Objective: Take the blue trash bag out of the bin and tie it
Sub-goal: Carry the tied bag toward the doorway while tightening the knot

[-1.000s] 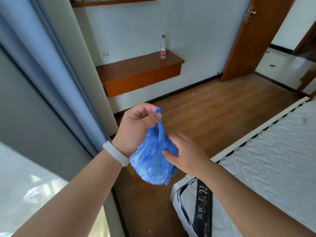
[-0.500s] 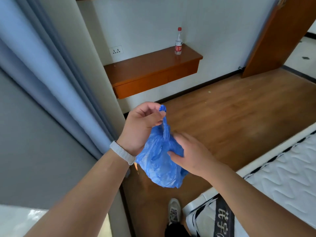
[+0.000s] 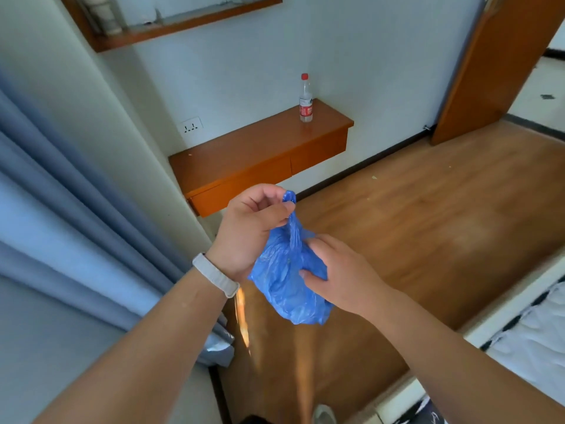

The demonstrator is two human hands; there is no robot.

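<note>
The bag (image 3: 287, 280) is held in mid-air over the floor (image 3: 428, 228), its twisted neck pinched by the left hand (image 3: 253, 228) and its body gripped by the right hand (image 3: 339, 273); the thin plastic could be torn if overtightened.

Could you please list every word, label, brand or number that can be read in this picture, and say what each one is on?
None can be read.
Red label on the clear plastic bottle with a red cap standing on the orange wooden wall shelf: print too small and blurred.
Black band on the white quilted mattress at the bottom right edge: only cut-off white marks, unreadable.
Crumpled blue plastic trash bag: no print visible.
</note>
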